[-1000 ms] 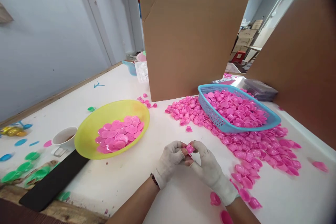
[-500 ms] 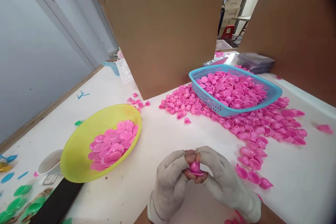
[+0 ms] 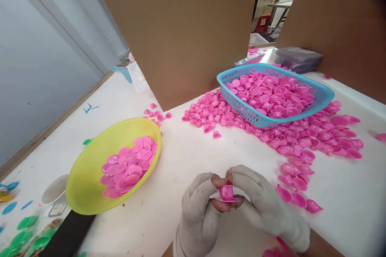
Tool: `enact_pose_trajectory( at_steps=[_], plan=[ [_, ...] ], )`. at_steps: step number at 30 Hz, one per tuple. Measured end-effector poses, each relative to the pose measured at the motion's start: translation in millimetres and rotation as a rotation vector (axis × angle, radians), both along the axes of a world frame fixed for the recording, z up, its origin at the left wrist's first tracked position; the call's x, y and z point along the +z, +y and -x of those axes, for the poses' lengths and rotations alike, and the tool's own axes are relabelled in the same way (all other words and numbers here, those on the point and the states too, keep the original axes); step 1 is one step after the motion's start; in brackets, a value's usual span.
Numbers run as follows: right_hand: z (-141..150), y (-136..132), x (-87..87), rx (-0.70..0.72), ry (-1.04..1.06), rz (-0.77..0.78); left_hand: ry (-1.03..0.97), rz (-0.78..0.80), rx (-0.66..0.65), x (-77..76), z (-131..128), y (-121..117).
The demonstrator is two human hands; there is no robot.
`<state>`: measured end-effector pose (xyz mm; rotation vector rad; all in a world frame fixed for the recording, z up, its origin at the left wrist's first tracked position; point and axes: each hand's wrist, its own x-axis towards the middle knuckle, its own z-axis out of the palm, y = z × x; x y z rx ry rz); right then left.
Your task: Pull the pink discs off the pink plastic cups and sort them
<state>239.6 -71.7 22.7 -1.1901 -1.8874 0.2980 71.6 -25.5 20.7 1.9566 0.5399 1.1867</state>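
Head view shows us the small glossy pink plastic cup (image 3: 226, 192) upright on the thin round pink plastic saucer (image 3: 230, 200), both held up between our gloved hands, above the white counter (image 3: 169, 164). Our left hand (image 3: 197, 209) pinches from nine o'clock and our right hand (image 3: 265, 209) from three o'clock, bare fingertips at the cup above and under the saucer below. Neither hand is nearer; both touch the pair.

The relation that matters is vertical: the cup's axis stands about upright, roughly square to the flat saucer, and its base looks centred. We cannot tell whether it is fully seated, since our fingers hide part of the join.

Between nine and ten o'clock from our hands, and nearer the left, lies the shallow yellow plastic bowl (image 3: 83, 180) holding flat pink discs (image 3: 129, 168). At one o'clock sits the blue perforated plastic basket (image 3: 274, 121), heaped with pink pieces (image 3: 271, 92), amid loose pink cups (image 3: 307, 140) that spread to two o'clock and trail down near our right hand. Toward eleven o'clock stands the brown cardboard panel (image 3: 181, 40).
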Motion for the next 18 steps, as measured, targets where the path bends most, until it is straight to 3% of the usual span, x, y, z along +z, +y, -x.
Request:
enact_pose_trajectory(
  at_steps=[13,18],
  plan=[
    [1.7,1.3,2.5,-0.065,-0.106,-0.146,-0.007,0.094,-0.129,-0.5,1.5,6.4],
    [4.9,8.9,-6.9,-0.086,-0.13,-0.001,0.034,0.376,-0.088,-7.0,-1.9,17.6]
  ],
)
